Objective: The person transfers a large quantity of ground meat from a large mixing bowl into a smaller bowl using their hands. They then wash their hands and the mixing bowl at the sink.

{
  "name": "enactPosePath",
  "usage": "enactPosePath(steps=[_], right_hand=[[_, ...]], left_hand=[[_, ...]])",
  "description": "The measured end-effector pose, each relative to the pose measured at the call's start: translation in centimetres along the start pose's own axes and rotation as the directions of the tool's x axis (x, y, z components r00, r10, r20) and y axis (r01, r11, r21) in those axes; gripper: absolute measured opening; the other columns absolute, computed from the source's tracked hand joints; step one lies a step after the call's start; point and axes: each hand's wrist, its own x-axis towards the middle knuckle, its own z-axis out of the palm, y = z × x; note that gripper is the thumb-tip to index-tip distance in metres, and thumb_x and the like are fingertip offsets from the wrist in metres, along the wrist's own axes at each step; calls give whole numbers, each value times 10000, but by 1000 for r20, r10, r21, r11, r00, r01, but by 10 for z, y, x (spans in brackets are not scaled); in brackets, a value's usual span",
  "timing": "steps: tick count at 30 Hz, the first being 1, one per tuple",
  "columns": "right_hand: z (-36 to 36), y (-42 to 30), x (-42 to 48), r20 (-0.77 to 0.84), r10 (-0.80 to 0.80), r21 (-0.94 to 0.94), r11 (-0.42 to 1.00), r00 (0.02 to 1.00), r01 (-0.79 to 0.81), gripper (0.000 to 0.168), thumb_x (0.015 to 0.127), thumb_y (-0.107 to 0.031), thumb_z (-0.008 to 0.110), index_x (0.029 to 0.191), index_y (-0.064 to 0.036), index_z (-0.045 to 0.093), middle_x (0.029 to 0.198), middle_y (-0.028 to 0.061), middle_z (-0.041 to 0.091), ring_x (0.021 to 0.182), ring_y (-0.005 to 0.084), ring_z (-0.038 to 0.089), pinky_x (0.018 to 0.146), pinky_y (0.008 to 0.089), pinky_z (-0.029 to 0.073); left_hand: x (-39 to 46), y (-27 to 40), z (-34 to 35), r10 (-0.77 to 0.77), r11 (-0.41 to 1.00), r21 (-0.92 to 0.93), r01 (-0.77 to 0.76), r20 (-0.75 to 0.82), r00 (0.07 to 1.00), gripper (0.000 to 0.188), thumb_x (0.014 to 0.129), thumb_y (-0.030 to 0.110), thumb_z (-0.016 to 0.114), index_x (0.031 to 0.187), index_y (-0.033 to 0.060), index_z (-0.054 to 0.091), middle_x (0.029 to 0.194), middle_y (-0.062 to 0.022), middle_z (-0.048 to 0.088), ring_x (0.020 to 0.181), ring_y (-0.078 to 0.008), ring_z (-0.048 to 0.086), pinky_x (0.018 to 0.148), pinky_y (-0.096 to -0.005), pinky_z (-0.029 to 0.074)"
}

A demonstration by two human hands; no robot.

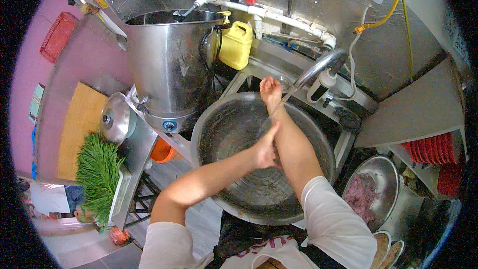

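Observation:
My right arm stretches over a large round metal basin (209,149). At the basin's far rim my right hand (271,89) is raised, its fingers loosely bent and holding nothing. Water from a curved metal faucet (317,68) runs onto my right wrist and down towards the basin. My left hand (266,150) lies against the inner side of my right forearm (297,145), thumb apart from the fingers. Its fingers are partly hidden by that forearm. Inside, the basin is dark and stained.
A tall steel pot (168,67) with a dial stands behind left, beside a yellow jug (236,46). Green leafy stalks (96,173), a pot lid (115,116) and a wooden board (80,119) are at left. At right, a steel bowl (388,179) holds pinkish food (360,196).

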Motion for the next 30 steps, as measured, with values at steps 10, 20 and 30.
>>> enactPosePath(steps=[10,20,30], right_hand=[[4,39,-33,248,246,-22,969,937,-248,197,815,-179,423,807,-25,546,710,66,575,632,183,536,608,303,467],[8,44,-67,-222,-121,126,981,968,151,186,830,-142,446,802,30,514,838,141,573,792,241,557,739,307,475],[67,68,-151,-53,-301,-937,345,952,57,414,885,-300,358,1220,-63,405,1165,56,463,1049,186,432,908,299,306]], left_hand=[[86,36,-49,385,912,-145,-384,-21,923,452,747,428,591,1020,89,470,870,-82,542,816,-225,522,684,-405,445],[129,94,-87,635,762,-228,-606,87,767,262,824,151,451,1075,218,417,971,20,481,746,-190,518,606,-376,468],[187,99,-182,433,867,-468,-172,535,726,189,856,288,432,859,135,543,807,-34,567,797,-192,530,675,-319,447]])
